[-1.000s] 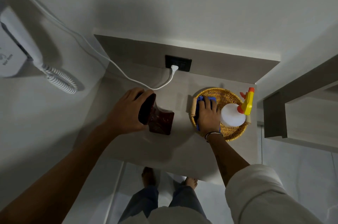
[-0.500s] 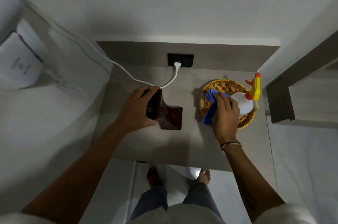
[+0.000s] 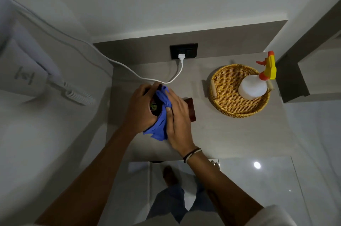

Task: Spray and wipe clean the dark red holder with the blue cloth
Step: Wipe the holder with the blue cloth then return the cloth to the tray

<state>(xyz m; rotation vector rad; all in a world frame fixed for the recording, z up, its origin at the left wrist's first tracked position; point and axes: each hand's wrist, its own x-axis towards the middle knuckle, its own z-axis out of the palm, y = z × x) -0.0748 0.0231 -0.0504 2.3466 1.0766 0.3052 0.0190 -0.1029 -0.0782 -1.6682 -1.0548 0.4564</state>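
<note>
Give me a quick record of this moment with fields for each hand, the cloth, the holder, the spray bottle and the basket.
left hand: grips the holder's upper part
right hand: presses the blue cloth against the holder
blue cloth: bunched between both hands
dark red holder: on the counter, mostly hidden by the hands
spray bottle: upright in the basket, untouched
wicker basket: on the counter, to the right of the holder

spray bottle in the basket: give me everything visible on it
The spray bottle has a translucent white, plastic-looking body and a yellow spray head with orange trigger, collar and tip. It stands at the far right of the round woven basket, head towards the wall. Neither hand touches it. Liquid level cannot be told.
</note>
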